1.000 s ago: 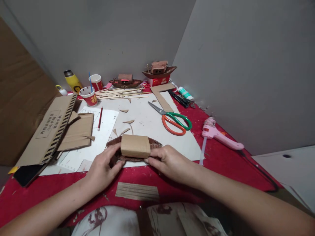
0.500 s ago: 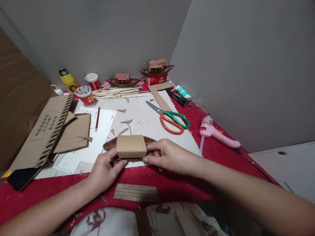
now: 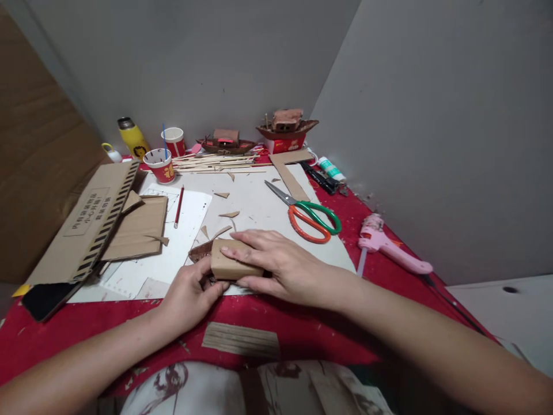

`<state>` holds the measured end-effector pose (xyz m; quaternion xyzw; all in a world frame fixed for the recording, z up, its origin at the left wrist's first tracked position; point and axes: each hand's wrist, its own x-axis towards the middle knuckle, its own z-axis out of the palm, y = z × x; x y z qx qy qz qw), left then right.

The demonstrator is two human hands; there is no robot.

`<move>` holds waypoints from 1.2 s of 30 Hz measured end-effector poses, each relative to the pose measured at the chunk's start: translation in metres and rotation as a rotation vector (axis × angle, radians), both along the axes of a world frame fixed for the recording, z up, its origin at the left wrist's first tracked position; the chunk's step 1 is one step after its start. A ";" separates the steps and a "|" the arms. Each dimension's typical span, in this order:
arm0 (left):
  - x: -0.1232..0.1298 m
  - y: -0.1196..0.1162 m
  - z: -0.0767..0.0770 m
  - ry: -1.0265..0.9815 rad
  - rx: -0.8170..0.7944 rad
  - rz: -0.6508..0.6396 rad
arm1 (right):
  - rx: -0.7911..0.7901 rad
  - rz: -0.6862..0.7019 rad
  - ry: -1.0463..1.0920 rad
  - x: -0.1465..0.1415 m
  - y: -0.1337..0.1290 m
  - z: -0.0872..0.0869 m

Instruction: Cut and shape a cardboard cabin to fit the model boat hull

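A small brown model boat (image 3: 199, 252) lies on the white sheet in front of me, with a plain tan cardboard cabin roof (image 3: 235, 270) on its middle. My left hand (image 3: 194, 291) pinches the near left side of the boat by the roof's left end; its fingertips are partly hidden behind the roof. From the right, my right hand (image 3: 280, 265) spans the roof, with fingers spread over its top and far side and the thumb along its near side. This hand covers the boat's right end.
Large scissors (image 3: 309, 216) with green and orange handles lie beyond my right hand. A pink glue gun (image 3: 384, 245) rests at the right. Cut cardboard (image 3: 136, 230) and a pencil (image 3: 178, 207) are at left. Paper cups (image 3: 159, 167), sticks (image 3: 207, 162) and finished boats (image 3: 287, 124) stand behind.
My right hand has moved from the roof's right end up over its top, and its fingers have spread across it. My left hand keeps its hold. The view has shifted slightly.
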<state>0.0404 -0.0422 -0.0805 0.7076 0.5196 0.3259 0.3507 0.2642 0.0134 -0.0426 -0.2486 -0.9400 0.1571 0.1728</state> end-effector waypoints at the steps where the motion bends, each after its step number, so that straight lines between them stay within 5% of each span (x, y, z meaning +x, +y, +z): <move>1: 0.000 -0.001 0.001 0.000 -0.030 0.009 | -0.034 -0.004 -0.015 -0.002 0.001 -0.002; 13: 0.006 -0.009 0.004 -0.260 -0.337 0.056 | -0.071 0.003 0.038 0.003 0.006 -0.019; 25: 0.005 -0.003 -0.003 -0.101 -0.129 0.024 | -0.180 -0.014 0.084 0.002 0.003 -0.013; 30: -0.012 0.006 0.000 -0.050 -0.131 -0.036 | -0.379 0.008 0.202 0.014 0.009 -0.006; 33: -0.023 0.009 0.004 -0.022 -0.135 -0.077 | -0.497 -0.093 0.309 0.021 0.015 -0.008; 36: -0.031 0.009 0.006 0.076 -0.041 -0.099 | -0.442 -0.174 0.347 0.023 0.016 -0.009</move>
